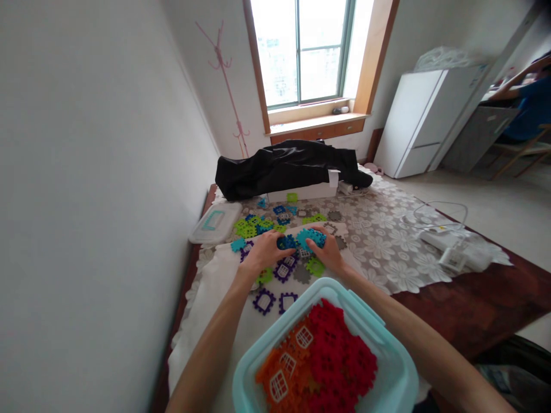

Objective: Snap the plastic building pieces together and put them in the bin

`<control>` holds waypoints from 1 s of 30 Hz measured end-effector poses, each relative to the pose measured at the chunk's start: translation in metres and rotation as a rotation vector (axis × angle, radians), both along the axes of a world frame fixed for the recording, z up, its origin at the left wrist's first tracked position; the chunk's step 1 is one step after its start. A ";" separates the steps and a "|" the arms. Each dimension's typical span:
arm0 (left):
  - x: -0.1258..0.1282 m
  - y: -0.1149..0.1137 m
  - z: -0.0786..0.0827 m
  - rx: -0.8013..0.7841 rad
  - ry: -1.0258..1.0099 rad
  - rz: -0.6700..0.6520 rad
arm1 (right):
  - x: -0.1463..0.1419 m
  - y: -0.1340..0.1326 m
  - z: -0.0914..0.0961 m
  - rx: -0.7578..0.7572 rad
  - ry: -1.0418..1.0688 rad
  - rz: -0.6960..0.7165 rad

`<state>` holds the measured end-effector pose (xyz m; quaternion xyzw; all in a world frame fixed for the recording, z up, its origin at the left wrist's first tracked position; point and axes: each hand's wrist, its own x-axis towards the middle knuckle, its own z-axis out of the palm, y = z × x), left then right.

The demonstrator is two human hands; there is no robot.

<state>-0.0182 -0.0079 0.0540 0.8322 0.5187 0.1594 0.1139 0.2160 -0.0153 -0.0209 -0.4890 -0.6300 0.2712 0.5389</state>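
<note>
My left hand is closed on a dark blue interlocking plastic tile above the table. Just to its right, my right hand grips light blue interlocking tiles, held close to the dark blue one. Whether the two sets touch, I cannot tell. Purple tiles with white window inserts lie beneath my hands, beside a grey tile and a lime green tile. Nearer me are purple frame tiles. A pile of green and blue tiles lies beyond my left hand.
A pale turquoise tub with red tiles and orange tiles stands in front of me. Its clear lid lies at left by the wall. Black sheeting covers something behind; cables and a white device lie right.
</note>
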 end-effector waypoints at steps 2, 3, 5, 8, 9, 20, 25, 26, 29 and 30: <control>-0.003 0.001 0.005 0.016 -0.040 0.013 | 0.000 0.002 -0.002 -0.029 0.006 0.020; -0.004 0.000 0.007 0.024 -0.055 0.015 | 0.000 0.003 -0.002 -0.039 0.004 0.036; -0.003 -0.002 0.012 0.031 -0.070 0.007 | 0.000 0.003 -0.004 -0.047 -0.007 0.077; 0.004 -0.008 0.016 0.030 -0.061 -0.036 | -0.001 0.003 -0.005 -0.039 -0.030 0.135; 0.006 -0.009 0.015 0.030 -0.055 -0.052 | -0.001 0.002 -0.005 -0.038 -0.033 0.153; 0.020 -0.014 0.004 0.048 -0.030 -0.093 | 0.001 0.002 -0.004 -0.112 -0.013 0.242; 0.025 -0.018 0.007 0.049 -0.060 -0.126 | 0.001 0.002 -0.001 -0.104 0.005 0.238; 0.026 -0.018 0.007 0.050 -0.063 -0.131 | 0.001 0.002 0.000 -0.100 0.004 0.235; 0.026 -0.017 0.006 0.056 -0.084 -0.134 | 0.002 0.001 -0.001 -0.109 0.010 0.232; 0.027 -0.017 0.005 0.057 -0.099 -0.132 | 0.002 0.000 -0.001 -0.121 0.014 0.238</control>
